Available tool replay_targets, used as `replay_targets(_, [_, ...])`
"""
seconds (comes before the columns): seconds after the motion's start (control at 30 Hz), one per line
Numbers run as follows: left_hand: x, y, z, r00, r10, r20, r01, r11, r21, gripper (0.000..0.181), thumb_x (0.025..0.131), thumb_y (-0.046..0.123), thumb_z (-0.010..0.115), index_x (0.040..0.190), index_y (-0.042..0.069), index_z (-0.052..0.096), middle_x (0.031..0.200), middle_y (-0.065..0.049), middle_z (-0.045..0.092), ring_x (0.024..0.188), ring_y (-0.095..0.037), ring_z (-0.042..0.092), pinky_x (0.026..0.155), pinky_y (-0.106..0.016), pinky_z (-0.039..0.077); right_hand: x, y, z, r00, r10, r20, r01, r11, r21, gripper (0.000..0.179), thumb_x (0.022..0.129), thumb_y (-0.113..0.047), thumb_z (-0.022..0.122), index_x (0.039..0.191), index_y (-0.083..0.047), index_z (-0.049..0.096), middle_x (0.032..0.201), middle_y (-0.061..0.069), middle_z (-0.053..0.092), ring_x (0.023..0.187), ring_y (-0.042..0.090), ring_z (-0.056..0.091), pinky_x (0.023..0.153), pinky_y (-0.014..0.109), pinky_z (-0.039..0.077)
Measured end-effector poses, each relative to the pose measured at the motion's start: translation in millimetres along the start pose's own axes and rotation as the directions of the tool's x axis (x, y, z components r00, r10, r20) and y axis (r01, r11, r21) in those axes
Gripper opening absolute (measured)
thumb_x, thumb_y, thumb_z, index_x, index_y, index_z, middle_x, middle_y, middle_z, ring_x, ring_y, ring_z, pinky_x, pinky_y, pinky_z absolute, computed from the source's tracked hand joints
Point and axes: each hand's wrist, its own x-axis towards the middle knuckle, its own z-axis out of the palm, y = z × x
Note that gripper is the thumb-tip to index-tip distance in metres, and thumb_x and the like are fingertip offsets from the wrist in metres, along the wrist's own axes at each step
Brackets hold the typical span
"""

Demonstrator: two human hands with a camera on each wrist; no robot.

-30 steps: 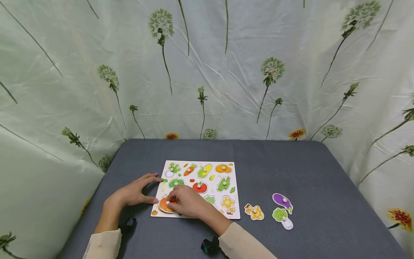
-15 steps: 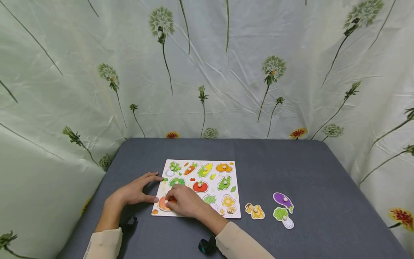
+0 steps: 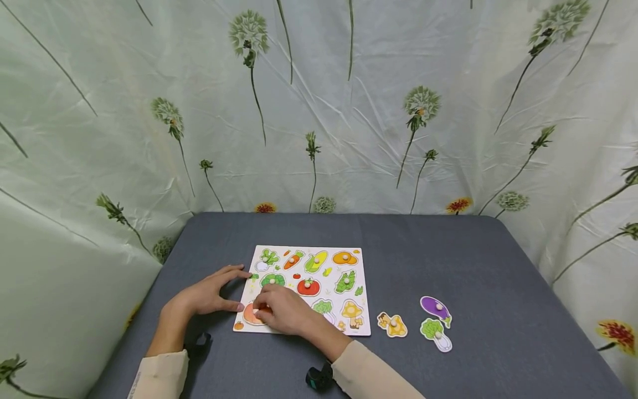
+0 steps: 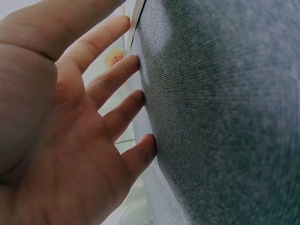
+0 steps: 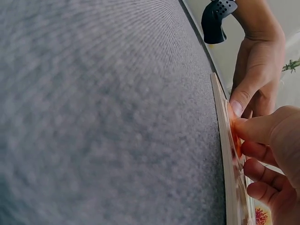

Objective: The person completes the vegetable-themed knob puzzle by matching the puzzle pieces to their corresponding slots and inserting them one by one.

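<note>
Flower-printed sheeting [image 3: 359,116] behind and beside a grey table [image 3: 423,249] suggests a small curtained booth.

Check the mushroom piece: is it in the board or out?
Out: the mushroom piece lies on the dark table, right of the board, whose mushroom spot is unfilled.

- The head camera looks forward and down from above the table [image 3: 423,255], well back, framing the left hand [image 3: 206,293], right hand [image 3: 286,310] and puzzle board [image 3: 327,281].
- The left wrist camera, turned sideways, faces its palm close up.
- The right wrist camera looks low across the table, sharing both hands and the board with the head view.
</note>
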Motion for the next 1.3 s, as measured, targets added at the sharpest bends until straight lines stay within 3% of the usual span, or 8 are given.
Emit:
replay_targets(0.67, [-0.3,0.5,-1.2,1.000,-0.004,0.005,0.004,1.000,0.008,0.082,0.080,0.049,0.086,0.148,0.018,0.054,0.165,-0.023,0.031,0.151,-0.053,0.025,0.113,-0.073,0.028,-1.4,0.4,-0.7,0.999,-0.030,0.035,0.032,0.998,-0.051,0.016,0.099,-0.023,0.068,0.110,-0.019,0.078,0.102,-0.008,0.068,0.087,0.002,0.054,0.074,0.010,0.041])
replay_targets(0.97, [-1.9,0.7,-0.7,1.000,-0.023,0.005,0.023,0.999,0.024,0.083,0.080,0.050,0.086,0.149,0.019,0.053,0.165,-0.023,0.031,0.151,-0.053,0.026,0.112,-0.073,0.030,-0.9,0.8,0.8,0.995,-0.087,0.041,0.091,0.991,-0.102,0.017,0.101,-0.024,0.065,0.113,-0.020,0.077,0.103,-0.008,0.067,0.091,0.003,0.057,0.078,0.012,0.043])
replay_targets(1.3, [-0.8,1.9,-0.4,1.000,0.001,0.001,-0.001,1.000,0.017,0.081,0.081,0.047,0.086,0.148,0.017,0.054,0.164,-0.024,0.031,0.150,-0.054,0.027,0.111,-0.072,0.031,-2.4,0.0,1.4,0.997,-0.055,0.048,0.060,0.990,-0.125,0.016,0.102,-0.025,0.064,0.112,-0.020,0.075,0.103,-0.009,0.065,0.091,0.004,0.055,0.080,0.013,0.044])
